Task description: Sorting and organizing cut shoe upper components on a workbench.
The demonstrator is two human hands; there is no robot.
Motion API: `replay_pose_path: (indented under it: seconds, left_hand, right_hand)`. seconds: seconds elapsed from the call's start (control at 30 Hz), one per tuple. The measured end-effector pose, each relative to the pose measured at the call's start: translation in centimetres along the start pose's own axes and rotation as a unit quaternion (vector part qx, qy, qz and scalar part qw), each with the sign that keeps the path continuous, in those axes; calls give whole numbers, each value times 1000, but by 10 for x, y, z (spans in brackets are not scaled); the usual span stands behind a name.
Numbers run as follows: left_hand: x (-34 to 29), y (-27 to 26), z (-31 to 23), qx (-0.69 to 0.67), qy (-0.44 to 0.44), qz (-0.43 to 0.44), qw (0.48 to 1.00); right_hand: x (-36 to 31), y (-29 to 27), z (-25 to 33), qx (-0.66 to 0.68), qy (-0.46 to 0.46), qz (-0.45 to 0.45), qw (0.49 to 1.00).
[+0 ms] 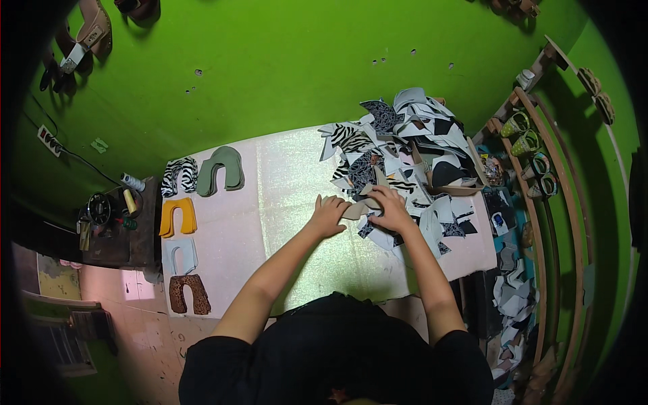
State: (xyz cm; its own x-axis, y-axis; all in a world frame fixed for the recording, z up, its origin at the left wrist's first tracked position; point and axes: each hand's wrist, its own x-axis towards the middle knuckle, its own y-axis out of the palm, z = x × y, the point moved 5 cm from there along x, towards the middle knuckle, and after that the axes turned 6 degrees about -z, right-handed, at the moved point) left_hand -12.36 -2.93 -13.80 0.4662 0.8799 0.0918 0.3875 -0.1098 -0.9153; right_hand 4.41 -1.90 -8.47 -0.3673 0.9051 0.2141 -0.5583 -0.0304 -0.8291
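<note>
Both hands are at the left edge of a heap of cut pieces [351, 137] on the table. My left hand [327, 217] has its thumb and fingers at the near-left end of a beige curved cut piece [354, 212]. From the other side, my right hand [391, 208] closes on the beige material with bent fingers. Another beige strip [380, 178] sticks up just beyond the right fingers; whether it joins the first piece I cannot tell. Zebra-striped, grey, white and dark patterned scraps lie under and around the right hand.
Along the table's [233, 270] left side lie U-shaped stacks: zebra [179, 166], green [221, 167], yellow [177, 217], white [180, 256] and leopard [188, 295]. A box [466, 191] holds scraps at the right. A wooden rack [557, 236] carries sandals. A sewing machine [101, 209] stands left.
</note>
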Motion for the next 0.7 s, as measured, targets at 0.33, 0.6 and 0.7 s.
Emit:
replay_pose_path:
  seconds: [0.33,0.6,0.7]
  left_hand:
    - [14,7,-15,1,29,-103,994]
    - [14,-10,-2,-217,-32,-39,975]
    - [8,-13,11,-357,-53,-22,932]
  right_hand:
    - [5,18,-55,-32,266,-132,954]
    - [19,18,-42,128,211,-186,951]
    - [27,9,-25,319,151,-163,921]
